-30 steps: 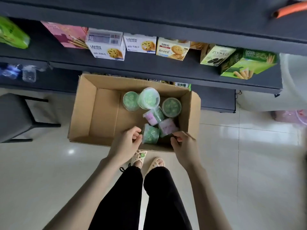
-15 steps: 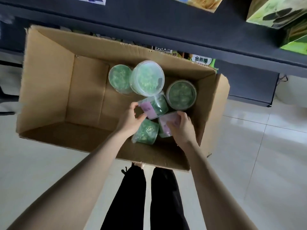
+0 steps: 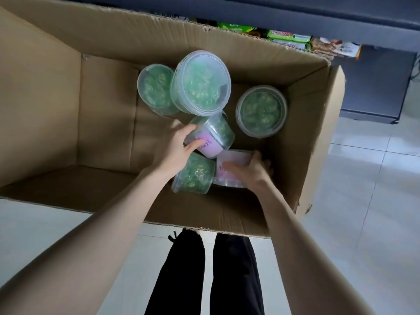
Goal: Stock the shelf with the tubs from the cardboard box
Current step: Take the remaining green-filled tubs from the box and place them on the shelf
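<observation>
Both hands had reached deeper into the cardboard box [image 3: 45, 87] than half a second before, and the view had closed in on them. The left hand [image 3: 179, 148] had thumb and fingers wrapped round a tub [image 3: 216, 133] lying on its side, pink label up. The right hand [image 3: 252, 170] was curled round a second tub [image 3: 229, 164] just beside it, near the box's right wall. Both tubs sat low in the box.

A green tub [image 3: 195, 176] lay against both held ones, between the wrists, so lifting could roll or drag it. The leaning tub [image 3: 201, 83] rested on its neighbour [image 3: 154, 87] and seemed to touch the left hand's tub, so it might topple once that went. The clear plastic looked slick, and a one-handed grip could slip on the way to the shelf [image 3: 341, 10].
</observation>
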`<state>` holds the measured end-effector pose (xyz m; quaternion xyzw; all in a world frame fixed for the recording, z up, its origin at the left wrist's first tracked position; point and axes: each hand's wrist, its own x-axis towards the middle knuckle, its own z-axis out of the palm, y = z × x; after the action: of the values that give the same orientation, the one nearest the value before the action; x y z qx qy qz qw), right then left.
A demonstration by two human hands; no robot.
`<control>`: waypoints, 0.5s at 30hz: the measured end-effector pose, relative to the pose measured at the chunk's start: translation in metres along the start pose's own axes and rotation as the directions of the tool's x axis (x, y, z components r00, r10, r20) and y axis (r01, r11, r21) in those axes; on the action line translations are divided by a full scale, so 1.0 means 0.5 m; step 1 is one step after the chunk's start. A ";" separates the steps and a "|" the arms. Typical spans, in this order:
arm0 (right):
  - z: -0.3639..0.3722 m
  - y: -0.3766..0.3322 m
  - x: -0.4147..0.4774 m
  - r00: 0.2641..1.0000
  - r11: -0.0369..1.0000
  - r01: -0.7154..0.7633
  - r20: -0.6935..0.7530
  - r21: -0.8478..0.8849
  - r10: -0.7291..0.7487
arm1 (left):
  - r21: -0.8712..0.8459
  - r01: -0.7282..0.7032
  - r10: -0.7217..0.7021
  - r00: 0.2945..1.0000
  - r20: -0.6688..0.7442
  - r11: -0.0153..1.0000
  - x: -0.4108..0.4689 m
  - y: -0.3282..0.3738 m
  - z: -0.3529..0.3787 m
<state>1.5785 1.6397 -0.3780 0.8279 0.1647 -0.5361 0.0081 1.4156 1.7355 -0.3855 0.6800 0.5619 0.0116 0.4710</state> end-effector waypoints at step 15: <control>-0.072 0.024 -0.240 0.996 0.772 0.089 -0.056 0.629 -0.070 | 0.068 -0.155 0.164 0.974 -0.158 0.986 -0.221 0.067 -0.139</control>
<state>1.5690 1.6034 -0.2576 0.7829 0.0106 -0.5479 -0.2945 1.3620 1.6960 -0.2682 0.7324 0.5423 0.0894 0.4018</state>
